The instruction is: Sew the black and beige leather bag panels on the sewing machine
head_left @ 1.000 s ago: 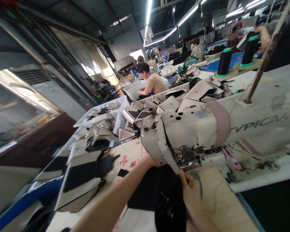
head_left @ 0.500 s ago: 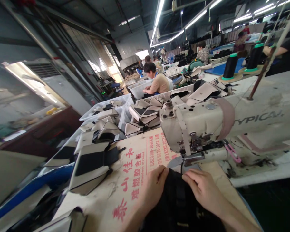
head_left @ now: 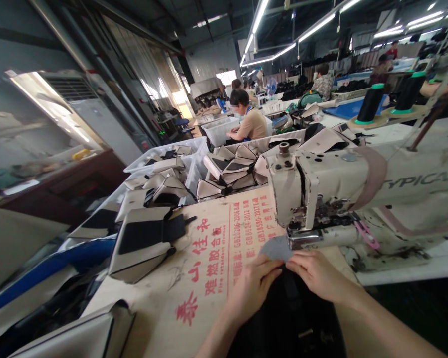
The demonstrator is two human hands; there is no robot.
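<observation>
Your left hand (head_left: 254, 291) and right hand (head_left: 317, 271) are curled closed, gripping a black fabric piece (head_left: 287, 318) at the worktop (head_left: 164, 318) edge. A grey flap (head_left: 276, 247) sticks out between them, just beside the sewing machine (head_left: 321, 189) needle area. Beige-and-black cut pieces (head_left: 144, 243) lie to your left on the printed worktop.

Left hand (head_left: 254, 287) and right hand (head_left: 317, 271) hold black fabric (head_left: 287, 318) at upper edge, grey flap (head_left: 276, 247) between them, just below beige sewing machine head (head_left: 313, 186).
</observation>
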